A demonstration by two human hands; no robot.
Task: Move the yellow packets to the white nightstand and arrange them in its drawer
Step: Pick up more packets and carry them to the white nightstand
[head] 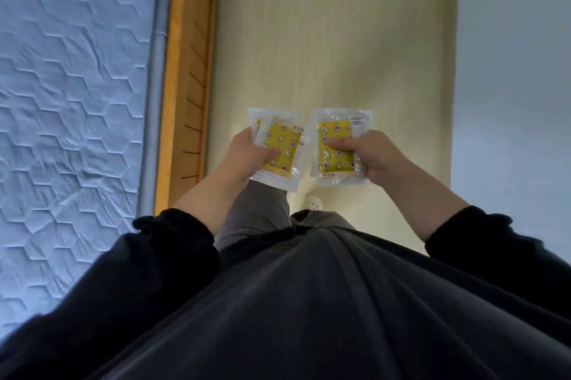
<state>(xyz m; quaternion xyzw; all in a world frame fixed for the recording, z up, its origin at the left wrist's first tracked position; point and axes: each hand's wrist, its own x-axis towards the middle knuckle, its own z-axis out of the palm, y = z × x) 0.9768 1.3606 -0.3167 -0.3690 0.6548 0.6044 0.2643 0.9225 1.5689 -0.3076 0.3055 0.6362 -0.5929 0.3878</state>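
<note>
Stands on a pale cream floor (pixel 340 39), looking straight down the body. Grips a small fanned stack of yellow packets (pixel 285 141) in the left hand (pixel 244 154), thumb pressed across the top packet, fingers hidden beneath. Grips a second stack (pixel 333 163) in the right hand (pixel 378 160), thumb likewise laid over the yellow face, fingers curled under and mostly out of sight. Holds both stacks in the air in front of the body, side by side, near each other but apart, well above the floor. Shows on each top packet a clear plastic wrapper round a yellow card printed with stars and moons; cannot count the packets in either stack. Wears black sleeves (pixel 173 240) pushed back from the forearms, a dark top (pixel 293 302) and grey trousers (pixel 256 212), with one white perforated shoe (pixel 313 203) peeping out just below the packets. Has at the left a pale blue quilted mattress (pixel 68 86), edged by an orange wooden bed frame (pixel 188 70) that meets the floor. Has at the right a plain grey surface (pixel 509 70); cannot tell whether wall or furniture.
</note>
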